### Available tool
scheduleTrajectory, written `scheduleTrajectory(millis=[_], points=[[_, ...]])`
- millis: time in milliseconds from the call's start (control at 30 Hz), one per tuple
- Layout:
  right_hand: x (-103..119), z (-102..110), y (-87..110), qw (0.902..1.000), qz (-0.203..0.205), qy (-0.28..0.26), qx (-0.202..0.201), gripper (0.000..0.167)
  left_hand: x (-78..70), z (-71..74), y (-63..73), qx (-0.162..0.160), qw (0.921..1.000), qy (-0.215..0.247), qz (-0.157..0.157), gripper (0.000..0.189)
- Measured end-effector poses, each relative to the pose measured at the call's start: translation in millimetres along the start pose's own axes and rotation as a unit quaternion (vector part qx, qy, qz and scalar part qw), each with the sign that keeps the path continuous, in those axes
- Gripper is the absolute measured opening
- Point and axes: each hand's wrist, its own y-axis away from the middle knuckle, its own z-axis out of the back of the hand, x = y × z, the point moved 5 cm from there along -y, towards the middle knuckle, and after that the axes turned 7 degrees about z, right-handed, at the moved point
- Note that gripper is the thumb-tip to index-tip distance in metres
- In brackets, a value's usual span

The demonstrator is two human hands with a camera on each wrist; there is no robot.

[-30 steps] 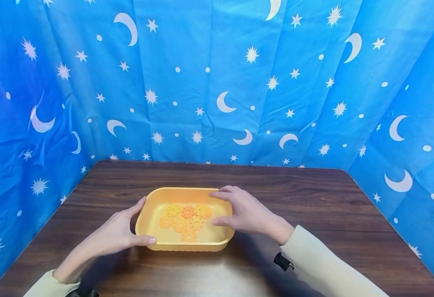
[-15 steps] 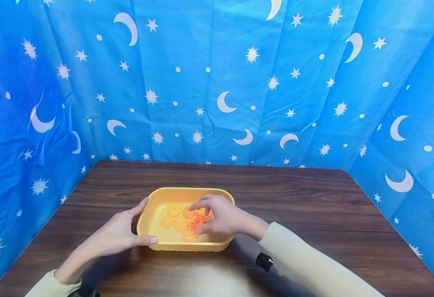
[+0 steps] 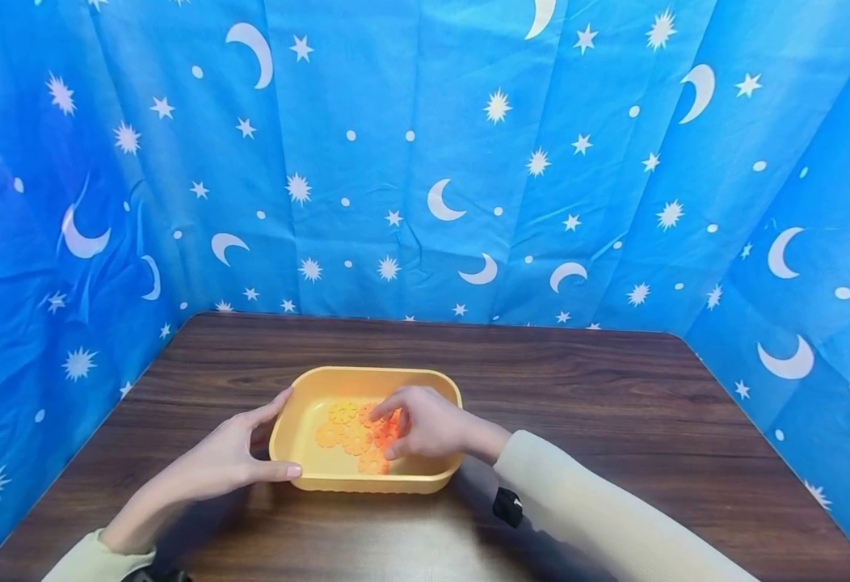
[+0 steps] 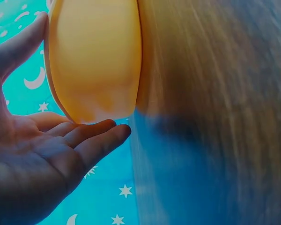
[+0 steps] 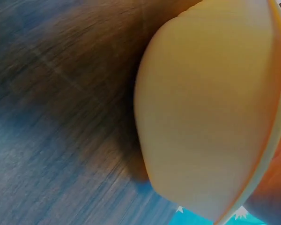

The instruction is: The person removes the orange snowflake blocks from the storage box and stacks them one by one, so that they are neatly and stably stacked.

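A yellow plastic basin [image 3: 365, 483] with rounded corners stands on the table. Flat, notched flower-shaped discs [image 3: 355, 439] in yellow and orange lie on its floor. My left hand [image 3: 225, 453] holds the basin's left end, thumb at the near rim and fingers along the far side. In the left wrist view, the fingers [image 4: 98, 140] lie against the basin's outer wall [image 4: 96, 56]. My right hand [image 3: 432, 424] reaches in over the right wall, fingers bent down to the orange discs, thumb and forefinger apart. The right wrist view shows mostly the basin's outside [image 5: 206, 103], which hides the fingertips.
A dark wood-grain table [image 3: 578, 388] carries the basin near its middle. Blue cloth [image 3: 367, 234] with white moons and stars hangs behind and at both sides. A small black device [image 3: 508, 507] sits under the right sleeve [image 3: 585, 501].
My right hand has moved left from the basin's right rim down to the discs, its fingers drawing in a little. My left hand keeps its place on the basin.
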Motion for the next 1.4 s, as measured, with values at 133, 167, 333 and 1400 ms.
scheduleTrajectory(millis=[133, 167, 333, 1400], points=[[-1, -3, -3.9, 0.9996, 0.005, -0.024, 0.014, 0.046, -0.7, -1.8, -1.0, 0.005, 0.9998, 0.016, 0.014, 0.115], [-1, -5, -4.9, 0.9993, 0.006, -0.032, 0.018, 0.045, -0.8, -2.0, -1.1, 0.007, 0.9996, 0.021, 0.015, 0.115], [2, -9, -9.2, 0.9979, 0.01, -0.056, 0.03, 0.042, -0.8, 1.3, -0.6, 0.005, 0.9997, 0.017, 0.016, 0.116], [0, -27, -10.4, 0.9967, -0.061, 0.027, 0.046, 0.029, -1.6, -1.8, -1.0, 0.016, 0.9977, 0.057, 0.032, 0.118]])
